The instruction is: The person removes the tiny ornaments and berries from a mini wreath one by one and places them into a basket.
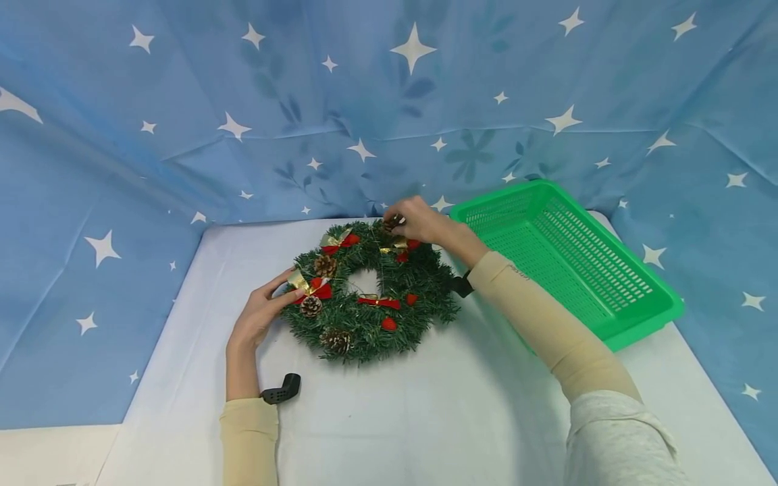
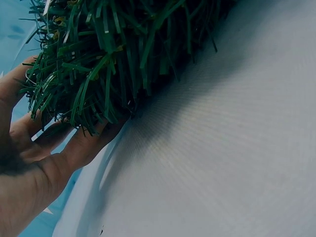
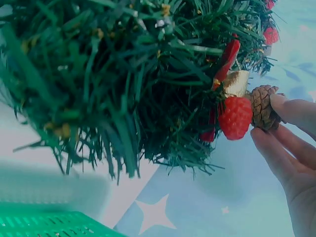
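A green wreath (image 1: 371, 290) with pine cones, red-and-gold bows and red berries lies flat on the white table (image 1: 425, 405). My left hand (image 1: 284, 291) holds its left edge, thumb on top by a gold bow (image 1: 310, 287). In the left wrist view the fingers (image 2: 84, 143) lie under the needles (image 2: 113, 49). My right hand (image 1: 399, 217) reaches over the far rim and pinches a pine cone (image 1: 392, 223). Up close, that hand (image 3: 266, 118) has its fingertips on the brown cone (image 3: 264, 106), beside a red berry (image 3: 236, 117) and a gold ribbon.
A green plastic basket (image 1: 565, 256) stands at the right of the table, close to my right forearm. Blue cloth with white stars (image 1: 182, 135) hangs behind and along both sides. A black wrist mount (image 1: 282, 389) sits on my left forearm.
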The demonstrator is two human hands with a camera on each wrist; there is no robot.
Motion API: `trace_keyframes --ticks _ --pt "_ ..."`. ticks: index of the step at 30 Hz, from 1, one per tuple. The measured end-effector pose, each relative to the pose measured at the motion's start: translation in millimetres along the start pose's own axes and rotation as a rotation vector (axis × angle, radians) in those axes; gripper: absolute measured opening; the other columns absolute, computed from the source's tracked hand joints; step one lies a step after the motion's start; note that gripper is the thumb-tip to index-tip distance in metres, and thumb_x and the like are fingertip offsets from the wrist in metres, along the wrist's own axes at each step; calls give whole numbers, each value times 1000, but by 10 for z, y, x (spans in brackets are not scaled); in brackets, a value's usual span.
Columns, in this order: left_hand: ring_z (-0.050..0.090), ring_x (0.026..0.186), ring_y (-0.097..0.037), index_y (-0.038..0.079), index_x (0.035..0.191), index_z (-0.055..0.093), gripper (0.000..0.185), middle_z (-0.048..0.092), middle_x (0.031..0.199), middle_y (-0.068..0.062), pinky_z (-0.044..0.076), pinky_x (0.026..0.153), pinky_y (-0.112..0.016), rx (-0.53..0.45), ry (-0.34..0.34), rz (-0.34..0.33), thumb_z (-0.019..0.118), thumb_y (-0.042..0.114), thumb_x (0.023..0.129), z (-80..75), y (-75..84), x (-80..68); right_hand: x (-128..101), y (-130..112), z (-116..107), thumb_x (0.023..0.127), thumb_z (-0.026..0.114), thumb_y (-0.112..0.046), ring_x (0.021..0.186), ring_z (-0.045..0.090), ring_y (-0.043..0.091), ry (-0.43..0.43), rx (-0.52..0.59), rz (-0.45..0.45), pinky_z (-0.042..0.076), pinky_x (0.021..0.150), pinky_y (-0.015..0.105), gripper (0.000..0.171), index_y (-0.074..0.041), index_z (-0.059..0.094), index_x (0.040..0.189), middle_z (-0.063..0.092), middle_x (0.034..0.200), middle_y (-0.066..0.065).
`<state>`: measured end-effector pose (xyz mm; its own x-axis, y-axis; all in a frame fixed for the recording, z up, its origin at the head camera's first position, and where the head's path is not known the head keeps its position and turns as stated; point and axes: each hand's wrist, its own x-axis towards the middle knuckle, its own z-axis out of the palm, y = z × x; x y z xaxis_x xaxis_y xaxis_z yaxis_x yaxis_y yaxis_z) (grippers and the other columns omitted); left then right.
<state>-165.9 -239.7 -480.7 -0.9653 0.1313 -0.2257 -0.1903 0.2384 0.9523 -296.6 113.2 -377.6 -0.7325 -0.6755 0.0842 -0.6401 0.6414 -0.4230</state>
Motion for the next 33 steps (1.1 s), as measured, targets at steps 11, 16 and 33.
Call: trace_keyframes --ticks 11,16,33 --pt "2 160 -35 22 162 35 76 14 173 -3 28 121 -56 -8 1 -7 72 37 98 15 11 -3 -76 71 -100 91 73 4 111 69 38 23 -42 -7 58 94 46 27 6 73 119 73 117 22" --pt "0 160 -37 21 163 34 76 14 173 -5 21 124 -61 -6 -1 -4 72 36 98 15 22 -20 -116 83 -154 92 74 3 111 69 38 20 -43 16 58 94 46 29 6 72 120 73 118 23" --pt "4 160 -35 24 163 32 76 11 173 -4 36 101 -43 12 -11 -14 70 40 99 6 15 -14 -307 167 -310 92 74 3 106 72 37 58 -59 31 60 90 45 27 7 73 119 73 115 24"
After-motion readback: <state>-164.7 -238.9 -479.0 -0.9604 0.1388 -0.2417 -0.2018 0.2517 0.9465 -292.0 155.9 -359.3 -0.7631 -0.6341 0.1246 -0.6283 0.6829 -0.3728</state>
